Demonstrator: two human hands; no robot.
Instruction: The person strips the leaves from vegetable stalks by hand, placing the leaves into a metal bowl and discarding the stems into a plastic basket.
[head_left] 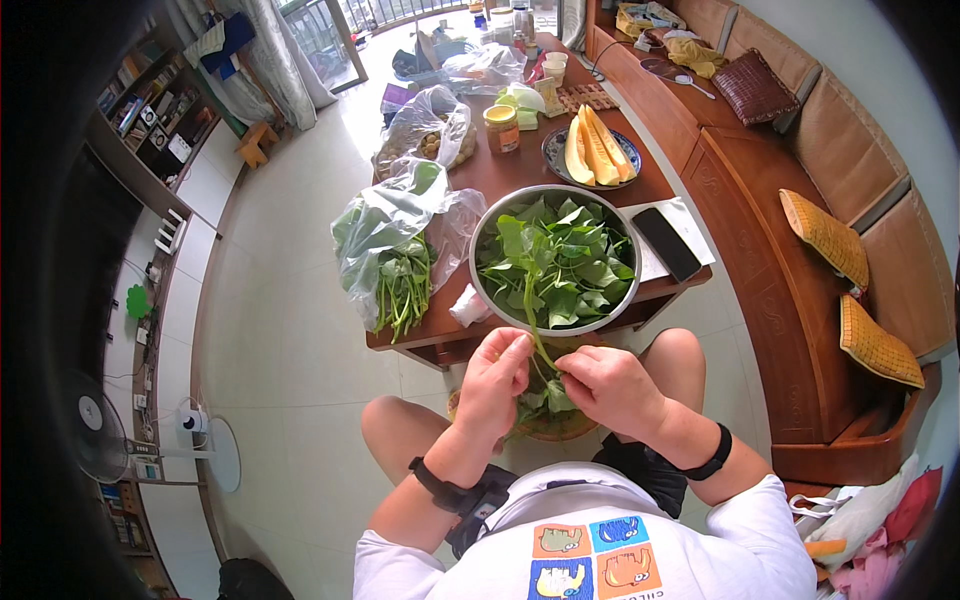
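My left hand (500, 365) pinches a green leafy stem (533, 305) that rises in front of the bowl. My right hand (608, 382) is closed on the same stem, just to the right of the left hand. A large metal bowl (637, 280) stands close beyond my hands at the table's near edge, full of loose green leaves (575, 300). Under my hands, between my knees, more greenery (545, 400) shows above an orange-brown container (565, 432), partly hidden by my hands. Left of the bowl, bundled leafy stems (403, 285) stick out of a clear plastic bag (385, 215).
On the wooden table (490, 170) are a black phone (667, 244), a plate of melon slices (598, 150), a jar (501, 130) and another filled plastic bag (430, 130). A wooden sofa (750, 230) runs along the right. A fan (100, 425) stands at the left.
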